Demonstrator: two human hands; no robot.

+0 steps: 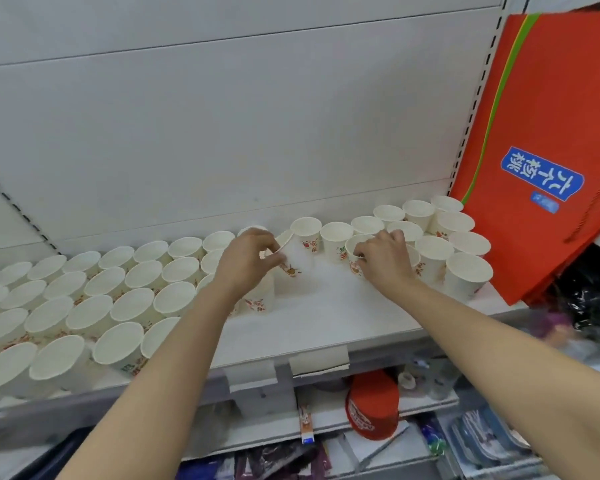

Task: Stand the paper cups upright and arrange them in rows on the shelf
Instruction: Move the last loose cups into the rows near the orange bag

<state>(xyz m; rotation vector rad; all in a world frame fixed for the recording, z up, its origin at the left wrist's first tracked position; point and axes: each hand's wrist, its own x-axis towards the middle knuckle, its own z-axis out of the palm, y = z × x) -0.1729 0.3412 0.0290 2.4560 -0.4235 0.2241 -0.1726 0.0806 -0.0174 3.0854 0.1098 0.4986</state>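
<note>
On the white metal shelf, the left hand pinches the rim of a tilted white printed paper cup; the right hand pinches an upright cup's rim, rows either side.

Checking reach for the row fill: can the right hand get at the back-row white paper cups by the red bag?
Probably yes. The right hand already grips a white paper cup just short of the back-row white paper cups by the red bag; only upright cups stand between, so reaching over them looks free.
</note>
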